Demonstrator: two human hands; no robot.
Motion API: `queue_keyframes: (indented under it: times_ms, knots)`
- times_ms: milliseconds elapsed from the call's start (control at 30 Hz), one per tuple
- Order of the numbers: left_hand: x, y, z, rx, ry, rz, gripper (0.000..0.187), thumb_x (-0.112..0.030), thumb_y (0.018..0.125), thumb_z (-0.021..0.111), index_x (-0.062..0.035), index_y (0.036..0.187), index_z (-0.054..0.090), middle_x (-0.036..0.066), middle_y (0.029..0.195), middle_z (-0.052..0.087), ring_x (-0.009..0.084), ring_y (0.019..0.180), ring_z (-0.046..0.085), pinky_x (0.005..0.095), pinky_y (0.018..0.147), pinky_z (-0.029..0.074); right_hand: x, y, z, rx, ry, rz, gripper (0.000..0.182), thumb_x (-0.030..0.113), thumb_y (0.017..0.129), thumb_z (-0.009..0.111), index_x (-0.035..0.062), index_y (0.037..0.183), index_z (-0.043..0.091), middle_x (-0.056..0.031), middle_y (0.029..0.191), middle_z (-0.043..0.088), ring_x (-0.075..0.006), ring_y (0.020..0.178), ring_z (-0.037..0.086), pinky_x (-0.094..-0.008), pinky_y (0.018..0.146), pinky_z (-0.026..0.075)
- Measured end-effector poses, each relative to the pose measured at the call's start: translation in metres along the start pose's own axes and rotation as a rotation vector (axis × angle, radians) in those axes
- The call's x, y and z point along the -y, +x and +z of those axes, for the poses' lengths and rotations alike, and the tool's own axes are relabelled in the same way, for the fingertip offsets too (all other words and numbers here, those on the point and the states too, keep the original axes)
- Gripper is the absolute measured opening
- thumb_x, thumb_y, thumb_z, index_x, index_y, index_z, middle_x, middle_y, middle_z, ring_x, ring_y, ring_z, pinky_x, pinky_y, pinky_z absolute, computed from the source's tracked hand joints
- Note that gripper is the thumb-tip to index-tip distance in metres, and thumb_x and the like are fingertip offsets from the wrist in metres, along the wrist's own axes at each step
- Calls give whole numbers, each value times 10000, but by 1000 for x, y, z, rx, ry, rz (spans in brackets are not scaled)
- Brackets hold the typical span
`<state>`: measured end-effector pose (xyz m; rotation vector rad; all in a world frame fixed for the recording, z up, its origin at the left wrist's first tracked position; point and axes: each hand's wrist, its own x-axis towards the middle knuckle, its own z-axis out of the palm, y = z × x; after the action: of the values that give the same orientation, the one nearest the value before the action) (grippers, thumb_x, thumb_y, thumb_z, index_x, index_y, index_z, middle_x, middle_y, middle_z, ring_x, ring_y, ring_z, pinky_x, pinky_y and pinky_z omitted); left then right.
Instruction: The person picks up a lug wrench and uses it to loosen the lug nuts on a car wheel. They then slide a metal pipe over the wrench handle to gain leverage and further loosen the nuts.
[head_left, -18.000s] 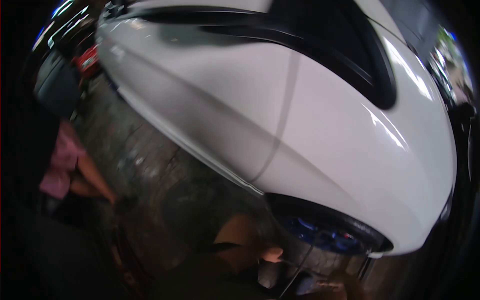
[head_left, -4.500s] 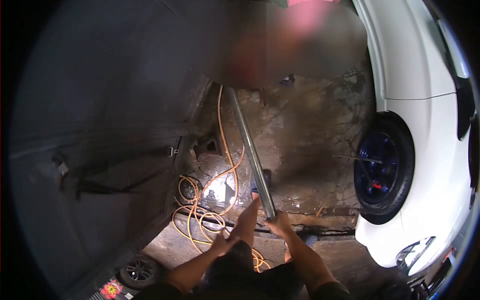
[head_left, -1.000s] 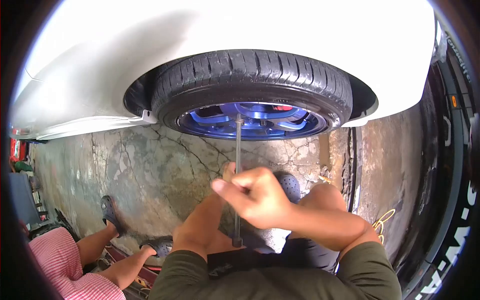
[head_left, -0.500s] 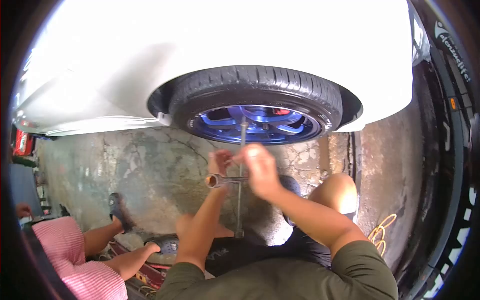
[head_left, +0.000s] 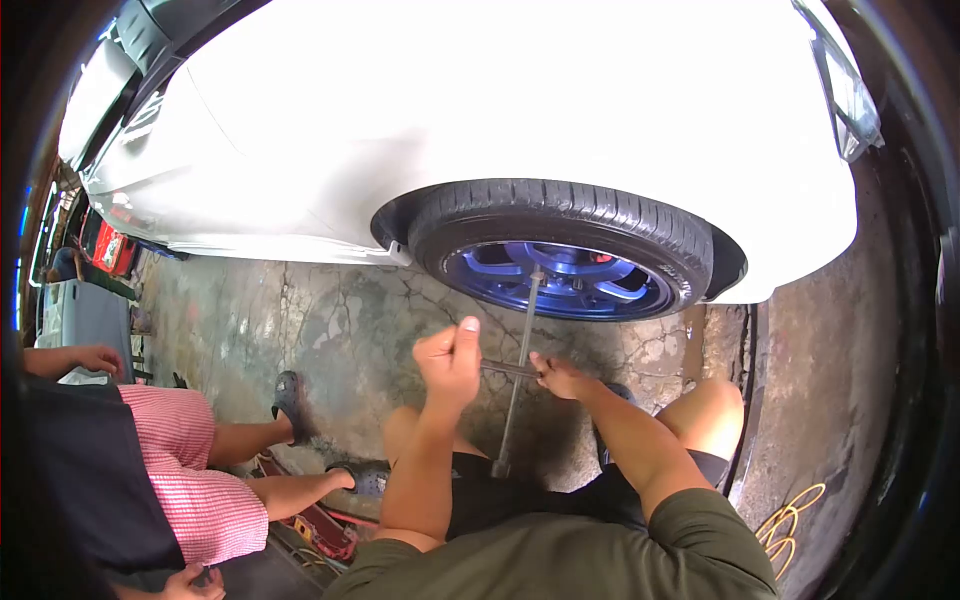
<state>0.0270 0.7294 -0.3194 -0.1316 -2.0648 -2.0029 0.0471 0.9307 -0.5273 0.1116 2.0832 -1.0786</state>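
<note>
A four-way lug wrench (head_left: 513, 415) has one socket end at the blue wheel rim (head_left: 495, 288), which sits inside a black tyre (head_left: 560, 205). Its long bar slants from the rim down toward my lap. My left hand (head_left: 450, 362) is wrapped round the left arm of the cross, thumb pointing up. On the opposite arm, my right hand (head_left: 564, 378) grips near the end with curled fingers. Both hands hide the ends of the crossbar.
The white car body (head_left: 560, 100) rises over the tyre. At left, another person in red-striped shorts (head_left: 180, 435) stands near my left arm. Behind my left elbow is a red tool or jack (head_left: 325, 535). A yellow hose or cord (head_left: 790, 525) lies at right on the cracked concrete floor (head_left: 340, 320).
The wrench's crossbar has turned; my left hand now closes round its left arm, and my right hand has shifted to the right arm. The head view has also moved.
</note>
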Motion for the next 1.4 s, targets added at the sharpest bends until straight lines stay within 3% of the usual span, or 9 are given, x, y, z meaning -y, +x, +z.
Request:
queue_keyframes:
  times_ms: [200,333,567,733,833,900,1133,1200,1400]
  knots:
    - [94,26,-81,-264,-321,-304,497,-226,1015,597,-71,551,505,53,478,490,144,414,456,306,433,366,38,-81,-47,-38,-339,40,902,713,1011,188,-22,1046,712,-260,1000,701,-435,1059,651,-507,993,472]
    - [232,6,-61,-548,-19,-659,502,-305,990,652,-36,586,522,48,502,502,193,435,518,357,448,423,111,-164,-79,-69,-669,-134,488,442,1024,490,8,1022,713,-257,971,716,-414,1017,686,-529,900,519]
    - [226,-7,-22,368,782,-343,561,-503,1015,511,8,986,738,235,815,707,401,785,689,447,763,531,153,-187,-85,-343,-265,-655,242,248,943,682,11,988,710,-207,820,716,-323,835,732,-431,762,558]
    - [216,-71,-28,404,331,-530,564,-516,1043,478,-12,1141,712,134,1084,733,244,1010,673,372,915,491,134,-182,-50,-519,116,-674,257,165,937,736,45,741,621,-48,704,650,-112,684,601,-304,681,495]
    - [252,-127,26,346,-537,-1032,564,-514,1045,472,-76,1392,551,111,1416,535,216,1285,526,387,1078,395,209,-153,4,-489,-74,-960,279,298,894,751,77,977,601,-165,1206,590,-335,958,672,-455,800,536]
    - [242,-116,35,479,-1028,-1292,643,-528,1047,443,-93,1519,418,105,1574,399,248,1424,425,471,1151,358,249,-120,30,-235,-364,-603,414,317,924,698,84,1235,556,-205,1402,461,-424,1146,612,-493,957,507]
    - [117,-83,-38,634,-642,-871,566,-440,1031,546,-100,1461,403,84,1325,565,283,1114,642,459,869,577,147,-105,1,-807,12,-761,371,292,952,665,76,1243,588,-172,1145,615,-373,1019,644,-447,881,528]
    - [89,-79,-11,410,-393,-864,505,-466,1027,540,-57,1322,511,91,924,662,198,702,679,352,596,568,91,-82,6,-876,-12,-498,284,271,963,654,68,1160,627,-183,1142,647,-373,1010,661,-451,878,525]
    - [111,-89,24,181,52,-764,558,-500,1038,493,37,905,569,86,513,513,185,383,515,332,365,410,42,-58,31,-485,10,-158,624,576,1052,314,86,1206,668,-264,1090,703,-467,1096,643,-561,1006,442]
